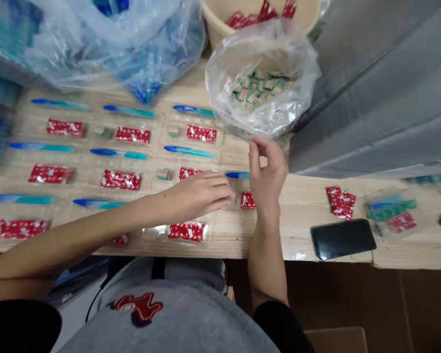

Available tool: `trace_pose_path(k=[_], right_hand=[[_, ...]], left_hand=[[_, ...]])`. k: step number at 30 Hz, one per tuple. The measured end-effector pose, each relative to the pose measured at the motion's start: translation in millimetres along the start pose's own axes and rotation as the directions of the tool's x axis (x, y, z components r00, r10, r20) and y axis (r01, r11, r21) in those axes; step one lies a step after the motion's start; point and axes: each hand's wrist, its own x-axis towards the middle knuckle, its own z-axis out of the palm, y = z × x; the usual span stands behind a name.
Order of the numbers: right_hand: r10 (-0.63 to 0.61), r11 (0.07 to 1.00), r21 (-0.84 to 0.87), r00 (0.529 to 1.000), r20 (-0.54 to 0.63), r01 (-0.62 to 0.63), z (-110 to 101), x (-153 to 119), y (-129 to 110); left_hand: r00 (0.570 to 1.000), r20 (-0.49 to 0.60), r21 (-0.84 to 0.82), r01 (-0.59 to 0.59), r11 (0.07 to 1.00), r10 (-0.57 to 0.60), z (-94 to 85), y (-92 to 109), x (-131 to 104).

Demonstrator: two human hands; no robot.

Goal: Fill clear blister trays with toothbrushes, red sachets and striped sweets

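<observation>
My left hand (209,192) reaches over the clear plastic trays from the left, its fingers pressed together beside a small red packet (247,200). Whatever those fingers hold is hidden. My right hand (267,164) is raised just in front of a clear bag (294,110) of small striped blocks (259,88). Its fingers are curled toward the thumb, and I cannot make out anything between them. Rows of trays each carry a blue-and-teal pen (189,151) and a red patterned packet (201,133). In some trays a small striped block (163,174) lies beside the packet.
A cream tub (216,29) with red packets stands behind the bag. Large plastic bags (161,44) of blue items fill the back left. Grey boxes (375,98) stand at right. A phone (343,239), loose red packets (341,202) and a filled clear pack (391,213) lie near the front edge.
</observation>
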Motion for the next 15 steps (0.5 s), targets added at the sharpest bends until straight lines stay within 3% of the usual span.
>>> trace_pose_path(k=[5, 9, 11, 15], right_hand=[[0.002, 1.0, 0.021, 1.0, 0.019, -0.002, 2, 1, -6], [0.029, 0.997, 0.071, 0.999, -0.024, -0.027, -11, -4, -18], [0.066, 0.996, 0.058, 0.994, -0.093, -0.061, -25, -22, -27], [0.087, 0.993, -0.054, 0.965, -0.249, -0.104, -41, -94, -43]], left_hand=[[0.991, -0.133, -0.022, -0.016, 1.0, 0.013, -41.2, 5, 26], [0.933, -0.355, 0.067, 0.094, 0.993, -0.064, -74.4, -14, 94], [0.941, -0.318, 0.147, 0.17, 0.974, -0.116, -84.6, -30, 137], [0.978, -0.07, 0.344, 0.208, 0.916, -0.196, -88.6, -50, 193]])
